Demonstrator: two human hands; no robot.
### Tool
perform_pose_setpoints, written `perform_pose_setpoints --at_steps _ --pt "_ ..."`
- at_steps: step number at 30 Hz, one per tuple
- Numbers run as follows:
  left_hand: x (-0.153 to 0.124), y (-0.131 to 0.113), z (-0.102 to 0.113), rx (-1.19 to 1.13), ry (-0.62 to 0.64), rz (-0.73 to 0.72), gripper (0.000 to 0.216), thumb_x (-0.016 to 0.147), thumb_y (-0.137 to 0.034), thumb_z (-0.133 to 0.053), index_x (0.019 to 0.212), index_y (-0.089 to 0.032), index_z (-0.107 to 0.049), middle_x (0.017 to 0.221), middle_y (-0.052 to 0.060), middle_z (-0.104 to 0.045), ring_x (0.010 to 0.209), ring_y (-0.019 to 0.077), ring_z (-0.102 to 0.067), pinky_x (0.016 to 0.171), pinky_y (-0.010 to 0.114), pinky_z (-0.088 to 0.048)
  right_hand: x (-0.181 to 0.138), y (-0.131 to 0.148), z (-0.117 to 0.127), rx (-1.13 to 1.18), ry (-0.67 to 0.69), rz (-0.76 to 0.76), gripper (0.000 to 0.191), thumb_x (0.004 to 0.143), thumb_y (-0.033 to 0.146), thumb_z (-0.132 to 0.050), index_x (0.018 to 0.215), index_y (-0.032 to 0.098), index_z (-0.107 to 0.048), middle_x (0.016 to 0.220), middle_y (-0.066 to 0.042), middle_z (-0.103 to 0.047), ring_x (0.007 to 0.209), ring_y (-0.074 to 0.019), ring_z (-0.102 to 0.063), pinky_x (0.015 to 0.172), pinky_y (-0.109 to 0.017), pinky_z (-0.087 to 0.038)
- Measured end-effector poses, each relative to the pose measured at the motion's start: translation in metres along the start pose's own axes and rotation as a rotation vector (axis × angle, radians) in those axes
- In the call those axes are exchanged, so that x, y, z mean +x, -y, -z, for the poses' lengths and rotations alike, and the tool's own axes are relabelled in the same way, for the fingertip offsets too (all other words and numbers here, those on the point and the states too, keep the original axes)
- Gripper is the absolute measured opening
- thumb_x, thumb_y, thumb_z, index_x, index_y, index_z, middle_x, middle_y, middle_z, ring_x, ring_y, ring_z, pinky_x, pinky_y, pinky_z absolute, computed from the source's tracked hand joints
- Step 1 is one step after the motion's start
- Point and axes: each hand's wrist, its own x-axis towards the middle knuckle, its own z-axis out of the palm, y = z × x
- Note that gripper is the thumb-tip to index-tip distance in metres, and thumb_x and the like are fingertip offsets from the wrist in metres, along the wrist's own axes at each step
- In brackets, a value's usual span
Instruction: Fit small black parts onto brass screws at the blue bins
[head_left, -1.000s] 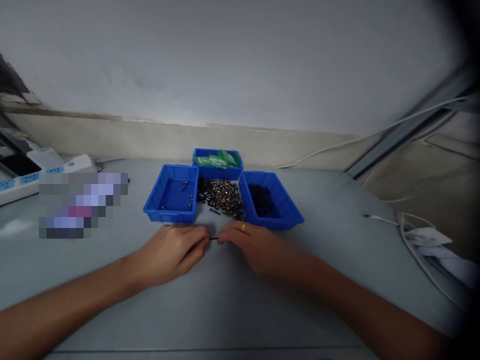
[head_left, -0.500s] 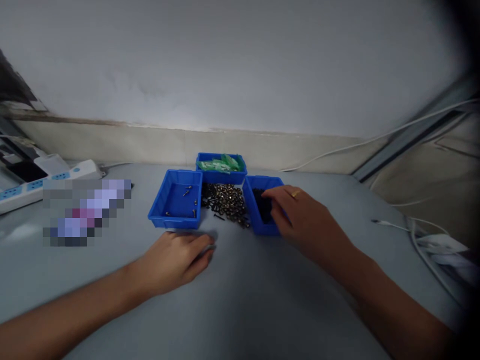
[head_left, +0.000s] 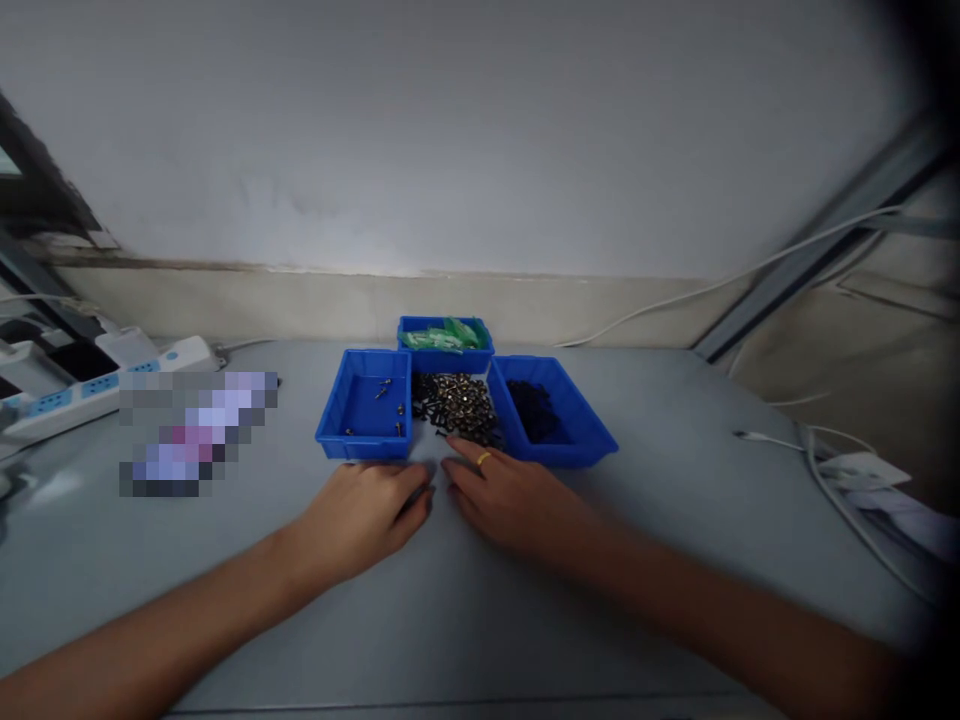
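Note:
My left hand (head_left: pixel 375 510) rests low over the table in front of the left bin, its thumb and fingers drawn together. Whatever it pinches is too small to name. Facing it, tips close by, is my right hand (head_left: pixel 517 495), with a yellow ring on one finger. One finger stretches toward the near edge of a pile of screws (head_left: pixel 461 400); its thumb and another finger come together, their contents hidden. A blue bin (head_left: pixel 330 440) on the left holds several screws. In the right-hand blue bin (head_left: pixel 592 440) lie small black parts (head_left: pixel 532 405).
Behind the pile stands a third blue bin (head_left: pixel 446 360) with green plastic packets (head_left: pixel 450 336). A white power strip (head_left: pixel 97 390) and a blurred-out object (head_left: pixel 202 430) are at left. A white cable (head_left: pixel 780 440) lies at right; a wall rises behind.
My right hand has left the right bin and moved left and nearer, beside my left hand. The left hand stays in front of the left bin. The view has shifted slightly.

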Motion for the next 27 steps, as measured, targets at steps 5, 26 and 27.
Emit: perform_pose_setpoints --at_steps 5,26,27 --pt "0.0002 0.0001 0.0018 0.0 -0.004 0.0 0.018 0.085 -0.026 -0.039 0.076 -0.017 -0.053 0.068 0.001 -0.06 0.061 0.0165 -0.057 0.051 0.026 -0.033 0.0086 -0.0003 -0.0107 0.05 0.046 -0.079 0.028 0.086 0.024 -0.036 0.105 0.013 -0.053 0.123 -0.016 -0.045 0.081 -0.0198 -0.06 0.066 -0.033 -0.049" --pt "0.001 0.0004 0.0019 -0.027 0.022 0.003 0.021 0.085 -0.027 -0.037 0.08 -0.017 -0.056 0.069 0.001 -0.059 0.06 0.0136 -0.055 0.053 0.025 -0.033 0.0065 -0.0039 -0.0089 0.079 0.042 0.007 0.024 0.084 0.019 -0.037 0.101 0.014 -0.054 0.116 -0.012 -0.052 0.087 -0.0198 -0.057 0.067 -0.03 -0.048" --pt "0.001 0.0003 0.0023 -0.03 0.026 0.002 0.021 0.086 -0.027 -0.037 0.08 -0.017 -0.055 0.069 0.001 -0.059 0.061 0.0138 -0.055 0.053 0.026 -0.033 0.0059 -0.004 -0.0086 0.085 0.041 0.003 0.024 0.084 0.018 -0.037 0.101 0.014 -0.054 0.117 -0.013 -0.05 0.087 -0.0197 -0.057 0.068 -0.031 -0.048"
